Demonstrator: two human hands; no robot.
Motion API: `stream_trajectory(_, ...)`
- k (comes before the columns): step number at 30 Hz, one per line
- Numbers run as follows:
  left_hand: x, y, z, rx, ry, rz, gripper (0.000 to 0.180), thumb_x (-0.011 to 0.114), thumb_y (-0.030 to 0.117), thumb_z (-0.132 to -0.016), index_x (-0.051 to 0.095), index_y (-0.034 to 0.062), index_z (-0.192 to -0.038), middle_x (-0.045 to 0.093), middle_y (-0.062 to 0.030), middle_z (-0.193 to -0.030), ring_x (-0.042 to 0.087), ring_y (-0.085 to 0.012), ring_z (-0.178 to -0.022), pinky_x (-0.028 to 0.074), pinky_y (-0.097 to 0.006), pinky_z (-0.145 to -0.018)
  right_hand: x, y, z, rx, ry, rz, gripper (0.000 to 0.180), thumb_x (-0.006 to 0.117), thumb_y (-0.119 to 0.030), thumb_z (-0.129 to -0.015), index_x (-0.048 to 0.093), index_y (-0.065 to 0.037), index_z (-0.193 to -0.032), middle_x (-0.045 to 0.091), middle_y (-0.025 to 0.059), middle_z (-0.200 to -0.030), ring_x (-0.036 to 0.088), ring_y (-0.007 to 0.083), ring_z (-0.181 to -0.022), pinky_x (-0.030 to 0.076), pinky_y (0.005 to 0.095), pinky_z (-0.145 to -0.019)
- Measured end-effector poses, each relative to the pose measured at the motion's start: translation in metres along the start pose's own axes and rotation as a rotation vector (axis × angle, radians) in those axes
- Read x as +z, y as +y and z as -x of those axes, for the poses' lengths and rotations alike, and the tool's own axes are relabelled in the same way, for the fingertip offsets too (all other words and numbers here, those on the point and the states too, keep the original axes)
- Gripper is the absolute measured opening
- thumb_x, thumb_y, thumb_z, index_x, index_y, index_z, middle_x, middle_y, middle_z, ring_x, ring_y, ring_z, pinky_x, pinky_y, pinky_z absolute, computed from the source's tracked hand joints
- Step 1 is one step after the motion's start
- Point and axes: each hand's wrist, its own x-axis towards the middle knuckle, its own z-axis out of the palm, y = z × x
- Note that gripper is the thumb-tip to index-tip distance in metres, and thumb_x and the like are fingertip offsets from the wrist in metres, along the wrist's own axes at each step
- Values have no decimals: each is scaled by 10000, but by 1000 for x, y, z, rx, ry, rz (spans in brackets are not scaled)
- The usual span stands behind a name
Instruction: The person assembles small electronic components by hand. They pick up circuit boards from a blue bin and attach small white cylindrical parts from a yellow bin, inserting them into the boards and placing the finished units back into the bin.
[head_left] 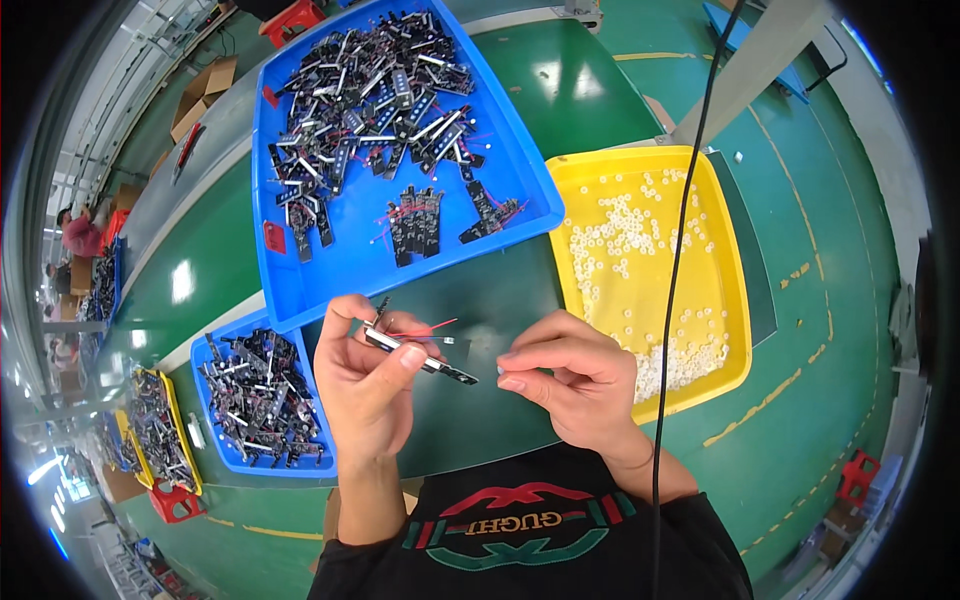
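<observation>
My left hand (362,390) holds a slim black circuit board (452,373) with a pale strip along it, pinched between thumb and fingers. Thin red wires (432,328) with a small white plug stick up from the board. To its right, my right hand (585,378) pinches a tiny whitish piece (501,370) between thumb and forefinger, apart from the board. It looks like the small white rings (625,225) scattered in the yellow tray (742,300), though my fingertips partly hide it.
A large blue tray (330,295) ahead holds a heap of similar boards, with several laid side by side. At the left, a smaller blue tray (322,462) and a yellow tray (192,470) hold more. A black cable (672,270) hangs across the right side, over the yellow tray.
</observation>
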Motion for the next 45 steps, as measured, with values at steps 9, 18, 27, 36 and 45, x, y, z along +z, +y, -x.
stream_trajectory(9,7,-4,17,167,30,-221,426,649,-144,-797,373,50,-1056,671,-249,-927,689,-243,-860,564,-296,-740,17,-1,-11,-151,-39,34,208,726,87,-763,695,13,-955,637,94,-904,622,161,-780,493,251,-640)
stream_trajectory(18,16,-5,24,294,-44,-381,442,656,-136,-798,336,45,-1043,657,-241,-901,689,-245,-852,581,-261,-644,21,5,-8,-135,20,-80,245,727,90,-774,674,4,-997,605,87,-939,577,107,-757,460,232,-628)
stream_trajectory(27,13,-1,30,306,-76,-422,452,660,-144,-789,333,49,-1033,650,-244,-891,695,-253,-837,564,-229,-581,22,2,-5,-12,-59,-169,183,676,62,-838,634,15,-1010,604,86,-962,552,92,-751,446,225,-669)
stream_trajectory(36,15,-4,36,326,-109,-538,454,686,-109,-766,362,65,-1031,653,-186,-834,630,-203,-757,497,-287,-711,22,2,-1,63,-140,-250,128,609,53,-862,572,12,-977,560,85,-918,533,134,-811,439,270,-747)
stream_trajectory(45,-46,24,43,262,217,-582,379,672,-96,-820,471,39,-1112,676,-121,-920,659,-142,-841,522,-239,-682,4,23,13,90,-16,393,542,723,39,-777,496,-2,-1268,611,49,-852,555,113,-754,458,255,-719)
